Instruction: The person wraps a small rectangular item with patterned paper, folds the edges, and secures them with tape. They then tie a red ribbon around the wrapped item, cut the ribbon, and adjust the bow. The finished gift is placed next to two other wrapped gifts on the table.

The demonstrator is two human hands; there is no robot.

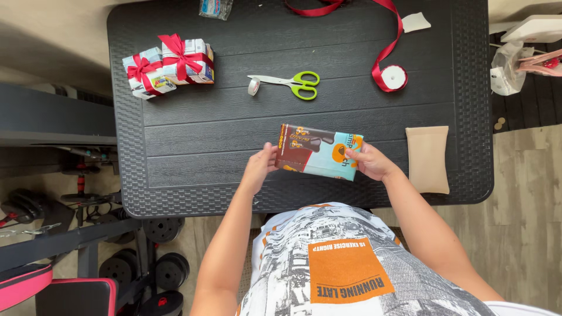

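Holding: wrapped box, brown and light blue printed paper, between both hands, just above the near part of the black bench.
Left grip: left hand closed on the box's left end, fingertips on the brown paper, thumb side toward the bench.
Right grip: right hand closed on the box's right end, fingers curled over the light blue edge.
Box pose: lying flat and long, slightly tilted, left end a little higher in view than the right.
Beyond the grips: scissors with lime green handles, blades pointing left, touching a small roll of clear tape.
Beyond and right of the right grip: spool of red ribbon, its loose end running up and across the far edge of the bench.
Just right of the right grip: flat tan pouch, near the bench's right edge.
Far left of the left grip: two small wrapped gifts tied with red bows, side by side and touching.
Below the bench, left: weight plates and gym gear on the floor.
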